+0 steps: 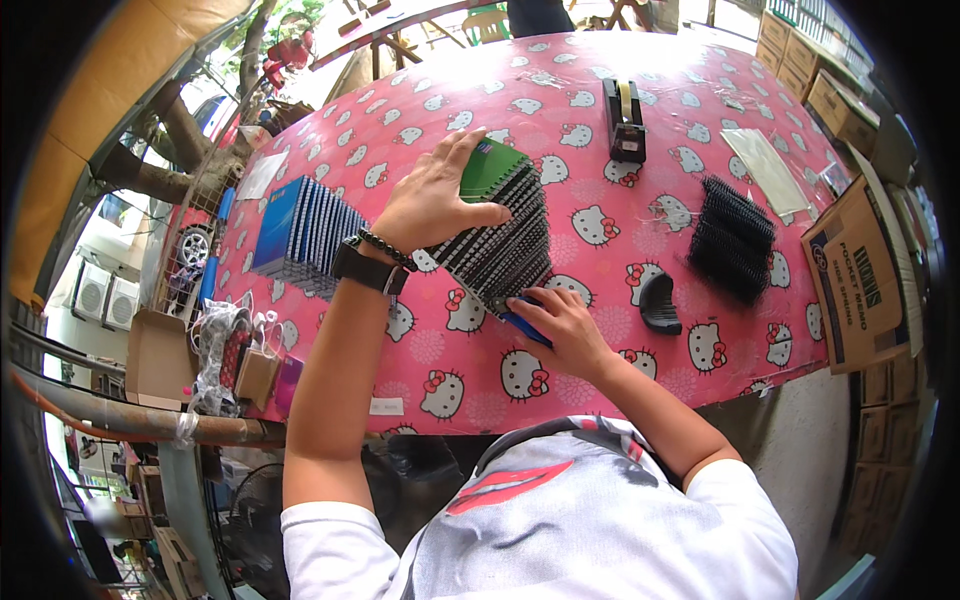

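A stack of spiral notebooks [500,240] with a green cover showing lies fanned out on the table, its black coils facing up. My left hand [437,195] holds the stack from its left side, the thumb across the coils and the fingers stretched along the green cover. At the stack's near end, my right hand [562,325] is closed around a blue-handled tool [527,328]. The tool's metal tip touches or almost touches the coil ends there; its exact kind is partly hidden by my fingers.
Left of the stack stand blue spiral notebooks [300,235]. To the right are a tape dispenser [626,125], a curved black object [659,304], a pile of loose black coils [733,240], clear plastic sleeves [768,172] and a cardboard box [862,275]. A pink patterned cover [430,345] lies over the table.
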A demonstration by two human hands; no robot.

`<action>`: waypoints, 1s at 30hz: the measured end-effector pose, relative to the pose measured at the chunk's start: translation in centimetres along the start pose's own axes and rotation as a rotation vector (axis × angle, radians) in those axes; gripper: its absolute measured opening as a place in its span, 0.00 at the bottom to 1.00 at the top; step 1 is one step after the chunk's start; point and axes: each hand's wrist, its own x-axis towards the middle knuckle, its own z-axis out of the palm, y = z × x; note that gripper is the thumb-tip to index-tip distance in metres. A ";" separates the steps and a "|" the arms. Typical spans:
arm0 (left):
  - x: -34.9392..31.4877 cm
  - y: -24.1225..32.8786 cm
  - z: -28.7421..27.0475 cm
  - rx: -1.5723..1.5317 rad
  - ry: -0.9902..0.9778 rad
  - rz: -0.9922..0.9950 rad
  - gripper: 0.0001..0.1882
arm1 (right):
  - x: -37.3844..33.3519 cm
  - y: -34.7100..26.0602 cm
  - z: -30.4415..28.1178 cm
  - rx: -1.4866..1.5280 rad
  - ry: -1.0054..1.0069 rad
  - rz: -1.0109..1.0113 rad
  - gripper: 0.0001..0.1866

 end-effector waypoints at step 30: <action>-0.1 0.1 -0.3 0.011 0.005 -0.004 0.54 | -1.1 1.0 0.8 0.481 -0.170 0.297 0.24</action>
